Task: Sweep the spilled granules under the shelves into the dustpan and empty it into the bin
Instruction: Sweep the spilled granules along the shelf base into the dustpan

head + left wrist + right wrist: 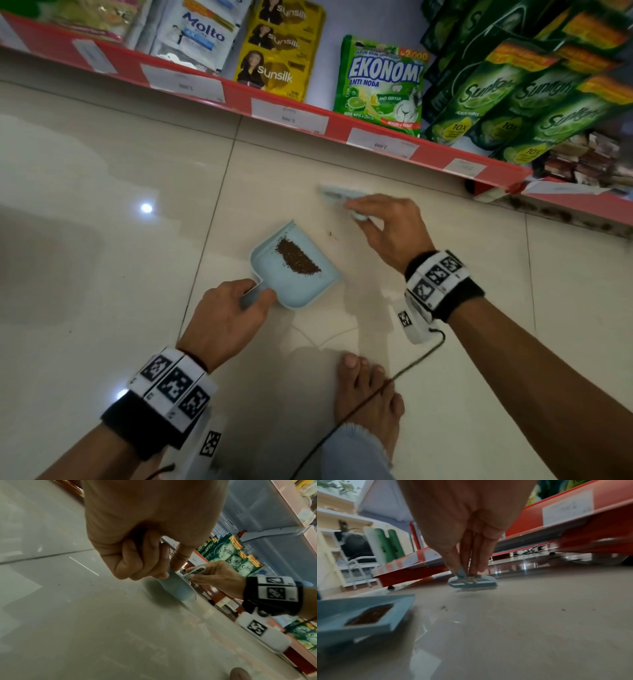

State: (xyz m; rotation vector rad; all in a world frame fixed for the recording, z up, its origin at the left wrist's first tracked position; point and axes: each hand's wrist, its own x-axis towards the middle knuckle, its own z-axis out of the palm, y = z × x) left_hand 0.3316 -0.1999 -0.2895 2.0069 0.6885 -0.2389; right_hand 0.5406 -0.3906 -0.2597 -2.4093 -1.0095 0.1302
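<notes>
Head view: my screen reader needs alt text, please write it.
A left hand grips a pale blue dustpan holding brown granules, while the right hand holds a small brush above the tiled floor beside a red shelf.

The dustpan (301,287) is pale blue and holds dark brown granules (296,257); the brush (339,196) is the same pale blue. The floor (120,171) is glossy cream tile with thin grey grout lines, and the shelf edge (239,94) is red with white price labels. Both wristbands (442,284) are black with white panels of black square markers — the packets above are yellow (279,51) and green (380,84).
</notes>
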